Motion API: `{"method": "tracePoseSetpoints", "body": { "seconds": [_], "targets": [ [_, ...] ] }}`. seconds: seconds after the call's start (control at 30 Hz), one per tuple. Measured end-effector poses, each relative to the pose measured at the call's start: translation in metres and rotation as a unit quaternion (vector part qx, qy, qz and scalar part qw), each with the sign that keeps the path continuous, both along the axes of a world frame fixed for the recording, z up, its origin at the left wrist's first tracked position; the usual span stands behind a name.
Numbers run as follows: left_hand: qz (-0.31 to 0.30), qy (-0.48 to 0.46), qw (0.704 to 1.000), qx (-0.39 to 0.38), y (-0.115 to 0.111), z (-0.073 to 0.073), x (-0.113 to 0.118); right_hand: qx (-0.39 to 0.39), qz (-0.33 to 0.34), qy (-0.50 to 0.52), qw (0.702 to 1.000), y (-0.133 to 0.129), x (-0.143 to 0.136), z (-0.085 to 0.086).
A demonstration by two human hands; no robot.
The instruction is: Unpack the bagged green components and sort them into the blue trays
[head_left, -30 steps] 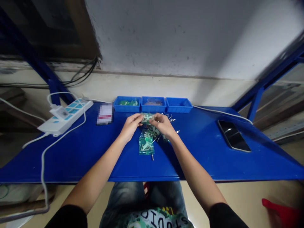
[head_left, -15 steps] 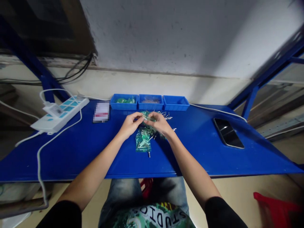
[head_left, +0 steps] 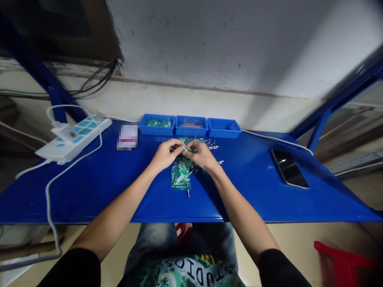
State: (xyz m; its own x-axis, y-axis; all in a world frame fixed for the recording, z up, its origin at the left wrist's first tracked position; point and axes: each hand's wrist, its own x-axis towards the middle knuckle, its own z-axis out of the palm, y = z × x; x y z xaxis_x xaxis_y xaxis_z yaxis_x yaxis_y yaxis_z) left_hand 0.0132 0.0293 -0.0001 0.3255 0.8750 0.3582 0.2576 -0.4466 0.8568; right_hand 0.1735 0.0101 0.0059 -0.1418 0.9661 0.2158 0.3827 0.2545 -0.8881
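Between my two hands is a small green-tinted clear plastic bag (head_left: 189,149). My left hand (head_left: 167,154) pinches its left side with thumb and fingertips, and my right hand (head_left: 201,154) pinches its right side. Just below them on the table lies another green plastic bag (head_left: 180,178) with several small metal pins inside. One loose metal pin (head_left: 188,193) pokes out beneath that bag. More thin metal pins (head_left: 211,143) lie scattered behind and right of my right hand. What the held bag contains is hidden by my fingers.
Three blue bins stand along the wall: the left bin (head_left: 157,130) has green bags, the middle bin (head_left: 191,131) small parts, and beside it is the right bin (head_left: 224,133). A white power strip (head_left: 74,139) with cables is at left, a phone (head_left: 289,169) at right.
Both hands stay in nearly the same place, still pinching the green bag, whose held edge has shifted slightly between the fingers. The camera view has tilted a little.
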Motion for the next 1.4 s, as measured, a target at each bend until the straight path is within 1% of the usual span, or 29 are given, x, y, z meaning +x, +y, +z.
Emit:
{"method": "tracePoseSetpoints", "body": {
  "seconds": [0.1, 0.27, 0.4, 0.53, 0.67, 0.73, 0.8, 0.83, 0.9, 0.97, 1.0, 1.1, 1.17, 1.2, 1.27, 1.3, 1.33, 1.37, 1.4],
  "targets": [
    [0.003, 0.011, 1.000, 0.014, -0.002, 0.002, 0.000, 0.011, 0.000, -0.010, 1.000, 0.000, 0.000, 0.001],
    [-0.003, 0.022, 0.999, 0.026, -0.005, 0.006, 0.001, 0.008, -0.018, -0.011, 1.000, -0.001, 0.000, 0.001],
    [-0.001, 0.034, 0.999, 0.040, -0.006, 0.008, 0.000, 0.005, -0.004, -0.010, 1.000, 0.000, 0.001, 0.000],
    [-0.009, 0.055, 0.996, 0.075, -0.008, 0.010, -0.001, -0.004, 0.019, 0.027, 0.999, 0.001, 0.003, -0.001],
    [-0.003, 0.073, 0.992, 0.105, -0.009, 0.012, -0.001, -0.024, 0.020, 0.072, 0.997, 0.002, 0.002, -0.003],
    [-0.003, 0.080, 0.990, 0.116, -0.008, 0.011, -0.002, -0.027, 0.021, 0.076, 0.997, 0.002, 0.000, -0.003],
    [0.005, 0.077, 0.990, 0.119, -0.006, 0.010, -0.003, -0.013, 0.018, 0.062, 0.998, 0.001, -0.002, -0.003],
    [0.016, 0.070, 0.991, 0.115, -0.005, 0.009, -0.004, 0.009, 0.009, 0.045, 0.999, 0.001, -0.002, -0.003],
    [0.048, 0.047, 0.993, 0.096, -0.002, 0.007, -0.006, 0.076, -0.021, -0.010, 0.997, -0.001, -0.004, -0.002],
    [0.076, 0.019, 0.994, 0.070, 0.000, 0.005, -0.008, 0.140, -0.052, -0.062, 0.987, -0.001, -0.004, -0.002],
    [0.085, 0.006, 0.995, 0.057, 0.001, 0.005, -0.009, 0.159, -0.062, -0.078, 0.982, -0.001, -0.004, -0.001],
    [0.083, -0.013, 0.996, 0.027, 0.002, 0.003, -0.011, 0.180, -0.067, -0.106, 0.976, -0.001, -0.003, 0.000],
    [0.080, -0.012, 0.997, 0.020, 0.003, 0.002, -0.011, 0.184, -0.067, -0.142, 0.970, -0.001, -0.004, 0.001],
    [0.089, -0.008, 0.996, 0.024, 0.004, 0.000, -0.010, 0.185, -0.072, -0.164, 0.966, -0.002, -0.004, 0.001],
    [0.135, -0.005, 0.990, 0.030, 0.004, -0.001, -0.010, 0.188, -0.098, -0.201, 0.957, -0.004, -0.006, 0.002],
    [0.159, -0.015, 0.987, 0.018, 0.004, -0.002, -0.009, 0.191, -0.116, -0.210, 0.952, -0.005, -0.006, 0.003],
    [0.174, -0.034, 0.984, -0.013, 0.004, -0.001, -0.008, 0.196, -0.135, -0.212, 0.948, -0.006, -0.007, 0.003],
    [0.171, -0.063, 0.981, -0.068, 0.004, 0.000, -0.008, 0.202, -0.149, -0.209, 0.945, -0.008, -0.008, 0.003],
    [0.149, -0.098, 0.974, -0.140, 0.003, 0.002, -0.007, 0.207, -0.155, -0.204, 0.944, -0.009, -0.009, 0.004]
  ]
}}
